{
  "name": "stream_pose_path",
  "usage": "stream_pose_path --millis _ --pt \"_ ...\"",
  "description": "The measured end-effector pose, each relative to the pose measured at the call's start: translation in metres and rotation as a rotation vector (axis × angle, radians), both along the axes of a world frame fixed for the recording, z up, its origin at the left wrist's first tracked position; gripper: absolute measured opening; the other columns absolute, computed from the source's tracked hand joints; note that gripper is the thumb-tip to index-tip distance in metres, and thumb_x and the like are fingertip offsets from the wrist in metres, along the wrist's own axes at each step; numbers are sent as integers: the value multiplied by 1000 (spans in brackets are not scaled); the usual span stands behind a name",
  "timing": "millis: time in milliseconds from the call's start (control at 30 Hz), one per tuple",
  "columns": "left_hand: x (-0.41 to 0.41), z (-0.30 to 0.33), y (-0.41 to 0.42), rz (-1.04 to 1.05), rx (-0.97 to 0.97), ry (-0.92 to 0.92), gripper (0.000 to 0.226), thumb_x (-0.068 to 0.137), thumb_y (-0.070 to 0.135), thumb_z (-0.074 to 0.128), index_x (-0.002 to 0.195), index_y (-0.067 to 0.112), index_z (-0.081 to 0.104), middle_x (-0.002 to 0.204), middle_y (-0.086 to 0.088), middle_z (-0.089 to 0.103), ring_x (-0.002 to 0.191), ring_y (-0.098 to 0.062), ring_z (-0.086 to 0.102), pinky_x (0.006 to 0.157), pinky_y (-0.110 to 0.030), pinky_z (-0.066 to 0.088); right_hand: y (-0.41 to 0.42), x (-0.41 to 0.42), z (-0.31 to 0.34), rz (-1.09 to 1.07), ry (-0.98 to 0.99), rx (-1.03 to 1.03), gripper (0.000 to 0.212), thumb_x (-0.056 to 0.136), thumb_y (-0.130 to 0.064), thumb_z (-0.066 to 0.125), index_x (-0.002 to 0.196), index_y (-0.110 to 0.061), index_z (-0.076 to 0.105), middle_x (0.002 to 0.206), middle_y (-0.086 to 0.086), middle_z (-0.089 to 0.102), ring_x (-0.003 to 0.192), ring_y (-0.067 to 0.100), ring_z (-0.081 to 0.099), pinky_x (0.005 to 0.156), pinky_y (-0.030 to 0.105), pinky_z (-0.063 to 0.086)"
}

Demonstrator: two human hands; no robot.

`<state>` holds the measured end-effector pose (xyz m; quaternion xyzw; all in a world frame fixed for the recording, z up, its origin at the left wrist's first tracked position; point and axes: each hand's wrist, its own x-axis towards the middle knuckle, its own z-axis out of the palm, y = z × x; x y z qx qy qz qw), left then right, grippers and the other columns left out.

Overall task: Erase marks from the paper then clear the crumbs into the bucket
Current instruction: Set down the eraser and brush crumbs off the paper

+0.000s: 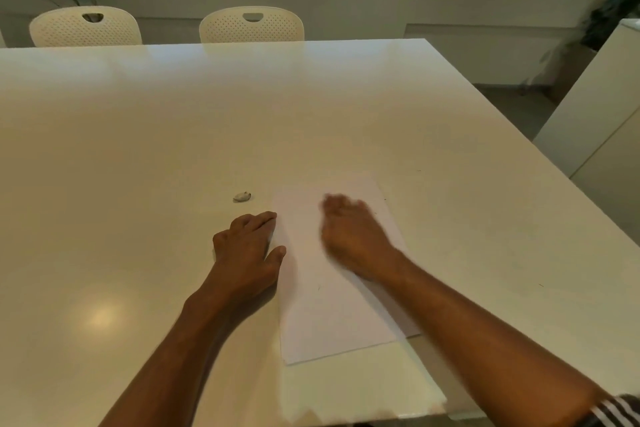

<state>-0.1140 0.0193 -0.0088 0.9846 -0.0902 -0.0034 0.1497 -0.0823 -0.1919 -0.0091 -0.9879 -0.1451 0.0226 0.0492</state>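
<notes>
Head view looks down on a white table (173, 135) with a sheet of paper (332, 315) lying at lower centre of the frame, its near edge short of the table's front edge. The left hand (246, 246) rests flat and open at the paper's left edge, fingertips on or just at the margin, seemingly pinning the sheet; it grips nothing. The right hand (353, 236) sits over the upper half of the paper and is smeared by motion blur; its fingers look loosely spread and no eraser shows in it, though the blur makes that uncertain. The eraser (242, 196) lies on the table just left of the paper's top-left corner, apart from both hands.

The paper looks nearly clean, with only a tiny dark fleck or two on it and a few specks on the table to its right. With the eraser set aside and the bare right hand blurred over the sheet, the step in hand is probably brushing crumbs off. No bucket is visible anywhere in the frame, so the next move calls for finding it and steering the crumbs toward whichever table edge it stands under.

Open tabletop runs wide to the left and toward the two chairs (166, 26) at upper left. The table's right edge slants close by the paper.
</notes>
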Motion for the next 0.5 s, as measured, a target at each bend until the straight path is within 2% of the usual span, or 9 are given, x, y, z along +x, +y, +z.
stream_pose_path --millis 67,100,133,200,233,300,400,500 --pt "0 -2 0 7 -22 -13 57 97 42 50 150 26 36 157 13 34 145 -17 21 109 -43 21 -25 9 1 -315 37 0 54 99 -21 21 148 0 23 158 15 19 145 29 17 118 46 11" --pt "0 -2 0 9 -34 -13 57 97 41 50 150 26 37 156 13 34 145 -17 21 109 -42 21 -28 8 4 -374 39 21 52 99 -20 24 146 2 28 157 18 22 144 31 19 117 46 13" --pt "0 -3 0 10 -41 -9 58 96 43 49 150 26 37 156 13 35 145 -17 21 109 -42 21 -21 5 3 -314 -24 63 49 98 -17 29 141 5 37 153 22 28 142 35 24 116 49 18" --pt "0 -1 0 3 -32 5 64 91 49 42 150 26 38 156 13 35 144 -18 23 107 -43 22 11 -4 4 18 -106 189 43 95 -13 37 133 5 48 146 26 39 139 40 31 111 54 27" --pt "1 0 0 0 -28 7 68 87 51 38 150 27 38 156 13 35 143 -18 24 107 -44 24 29 -11 8 149 -61 217 46 99 -19 33 140 0 42 151 19 34 142 35 26 114 50 23" --pt "1 2 0 1 -37 4 69 83 49 36 149 28 40 156 10 37 143 -19 26 107 -45 27 53 -15 12 258 36 162 51 103 -31 22 151 -11 24 159 7 19 147 23 13 119 42 11" --pt "2 1 0 14 -19 5 65 89 49 43 150 27 39 156 12 36 144 -18 25 107 -46 26 41 4 6 190 28 122 52 103 -29 20 152 -12 20 160 5 16 147 20 12 119 42 9" --pt "2 -1 0 22 -2 15 59 97 44 49 152 26 35 158 14 31 146 -16 20 110 -46 23 -5 22 2 -86 -6 -21 54 97 -20 31 148 -4 27 158 13 20 145 27 18 116 48 14"
